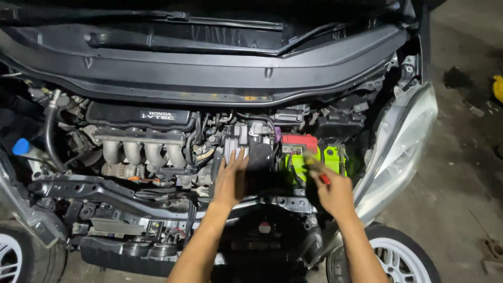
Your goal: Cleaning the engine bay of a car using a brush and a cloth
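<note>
I look down into an open car engine bay with the front bumper off. My left hand (pixel 230 178) is flat with fingers spread, resting on a black box-shaped part (pixel 257 152) in the middle of the bay. My right hand (pixel 331 189) hovers in front of the bright green battery (pixel 331 158) with its red terminal cover (pixel 299 141). It grips a small tool with a red handle (pixel 324 178), whose tip points toward the battery. The hand is blurred.
A silver intake manifold (pixel 141 151) and black engine cover (pixel 139 115) sit at left. A blue cap (pixel 21 147) is at far left. The headlight (pixel 403 141) and front wheel (pixel 398 259) are at right, the raised hood (pixel 209 57) above, grey concrete floor (pixel 461 157) beyond.
</note>
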